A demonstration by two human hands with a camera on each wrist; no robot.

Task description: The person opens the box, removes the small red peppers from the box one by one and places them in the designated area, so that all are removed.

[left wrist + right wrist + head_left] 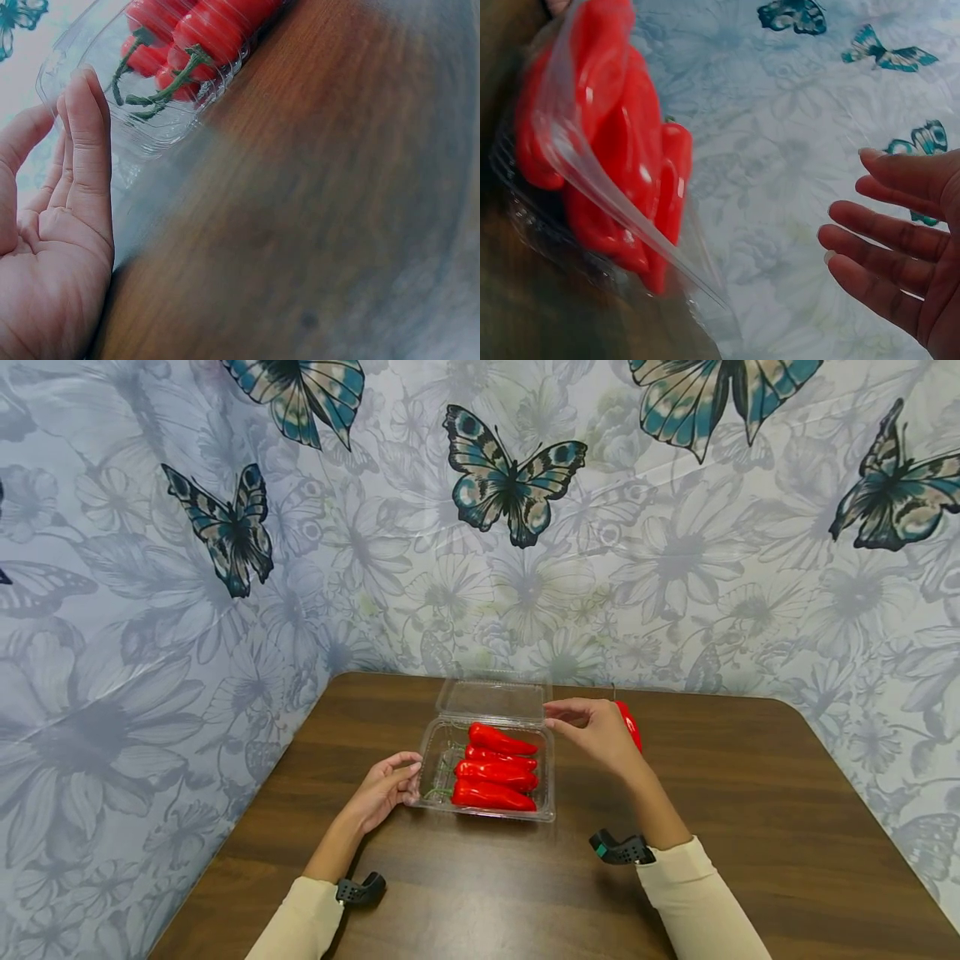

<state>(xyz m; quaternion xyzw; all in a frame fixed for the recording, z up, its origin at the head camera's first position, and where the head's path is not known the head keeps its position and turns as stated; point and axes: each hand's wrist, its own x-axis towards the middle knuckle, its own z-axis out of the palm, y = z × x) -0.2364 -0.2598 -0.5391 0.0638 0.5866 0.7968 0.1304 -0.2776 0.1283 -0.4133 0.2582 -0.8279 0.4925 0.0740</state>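
A clear plastic container (553, 777) holds several red peppers (491, 795), lying side by side with green stems to the left. Its hinged lid (491, 700) is raised and leans back. The left hand (386, 789) touches the container's left side; in the left wrist view its fingers (86, 150) are mostly straight against the clear wall. Beside the right end of the hinge is the right hand (596, 731), its fingers apart and holding nothing in the right wrist view (896, 240). Another red pepper (628, 725) lies on the table, partly hidden behind the right hand.
The brown wooden table (720, 793) extends around the container. Behind and to the left of it hangs a pale floral cloth (360, 585) with teal butterflies. Each wrist wears a black band; the left band (362, 890) and right band (622, 848) sit near cream sleeves.
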